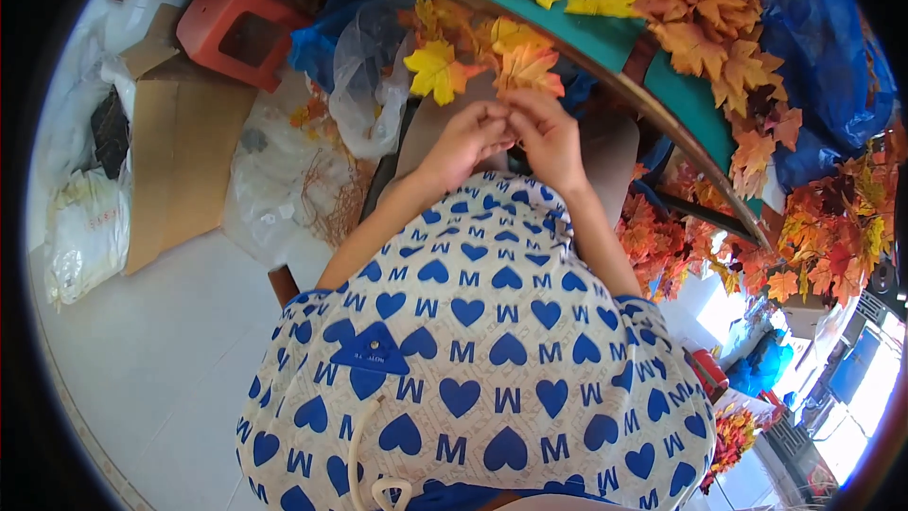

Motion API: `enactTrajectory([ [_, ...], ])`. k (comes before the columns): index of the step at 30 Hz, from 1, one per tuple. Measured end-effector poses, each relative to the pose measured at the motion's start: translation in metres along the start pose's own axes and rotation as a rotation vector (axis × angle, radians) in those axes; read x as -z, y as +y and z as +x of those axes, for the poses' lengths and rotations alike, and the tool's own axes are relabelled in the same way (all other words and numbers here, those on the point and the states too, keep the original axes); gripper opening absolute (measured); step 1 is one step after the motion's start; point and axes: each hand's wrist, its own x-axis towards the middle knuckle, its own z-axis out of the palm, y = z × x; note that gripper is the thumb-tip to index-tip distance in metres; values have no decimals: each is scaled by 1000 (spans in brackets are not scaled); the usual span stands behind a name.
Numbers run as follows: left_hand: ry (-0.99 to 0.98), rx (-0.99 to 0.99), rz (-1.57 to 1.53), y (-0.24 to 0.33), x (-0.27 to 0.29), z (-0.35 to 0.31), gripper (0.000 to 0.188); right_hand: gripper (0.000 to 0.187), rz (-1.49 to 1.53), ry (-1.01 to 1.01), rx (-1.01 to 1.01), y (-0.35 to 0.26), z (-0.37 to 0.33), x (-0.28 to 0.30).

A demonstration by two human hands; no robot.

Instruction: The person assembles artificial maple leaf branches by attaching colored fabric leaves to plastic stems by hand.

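My left hand (pixel 470 140) and my right hand (pixel 550 140) meet in front of my lap, fingertips pinched together. What they pinch is too small and too hidden by the fingers to make out. Just beyond the fingertips is an orange artificial maple leaf (pixel 531 68). Beside it, a yellow maple leaf (pixel 438 72) hangs with more yellow-orange leaves behind. Whether these leaves join what my fingers hold I cannot tell.
A green-topped table (pixel 610 36) with a curved edge carries many maple leaves (pixel 705 47). Leaf garlands (pixel 842 218) hang at the right near blue plastic (pixel 823 38). Left are a red stool (pixel 236 30), a cardboard box (pixel 184 166) and a clear plastic bag (pixel 369 76).
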Motion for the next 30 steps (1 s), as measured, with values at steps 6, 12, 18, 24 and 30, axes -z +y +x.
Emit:
enactTrajectory([
  [6,-63,-127,255,11,-7,-9,22,10,105,-162,-147,-35,2,3],
  [12,-137,-42,100,18,-13,-10,18,11,-160,-84,195,-33,11,7],
  [18,-205,74,-160,3,3,3,14,12,155,-177,-158,-35,19,22],
  [24,-169,9,-98,8,3,2,14,7,-244,-375,150,-85,46,72],
  [30,-193,35,-182,8,-3,2,12,12,-421,180,205,-116,119,150],
])
